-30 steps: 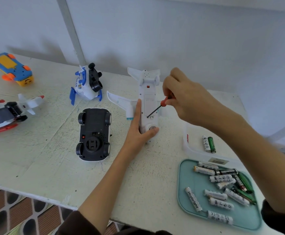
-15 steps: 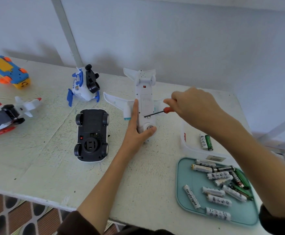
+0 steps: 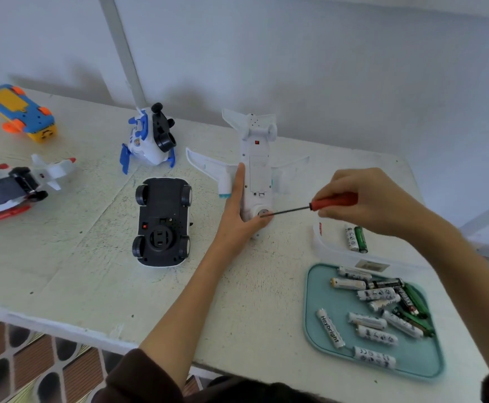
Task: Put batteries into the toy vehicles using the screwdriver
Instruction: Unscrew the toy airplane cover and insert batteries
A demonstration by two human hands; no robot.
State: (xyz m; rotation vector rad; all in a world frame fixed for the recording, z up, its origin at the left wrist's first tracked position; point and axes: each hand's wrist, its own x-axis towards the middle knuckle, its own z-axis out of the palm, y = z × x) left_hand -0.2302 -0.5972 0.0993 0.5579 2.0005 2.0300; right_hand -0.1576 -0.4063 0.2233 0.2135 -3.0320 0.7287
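Observation:
A white toy plane [image 3: 256,170] lies belly-up in the middle of the table. My left hand [image 3: 241,213] grips its nose end, thumb curled over the round wheel. My right hand [image 3: 374,202] holds a red-handled screwdriver [image 3: 310,207] almost level, its tip near the plane's nose by my left thumb. Several AA batteries [image 3: 376,309] lie on a teal tray [image 3: 321,289] at the front right. Two more batteries [image 3: 356,238] sit in a clear box [image 3: 324,242] behind it.
A black toy car [image 3: 162,222] lies upside down left of the plane. A blue-white toy [image 3: 148,139] stands behind it. A red-white-black vehicle [image 3: 13,187] and a blue-orange car [image 3: 19,112] sit at the far left. The table's front edge [image 3: 63,327] runs below.
My right hand has drawn the screwdriver away from the plane's belly, down and to the right, and laid it nearly level. My left hand keeps its grip on the plane.

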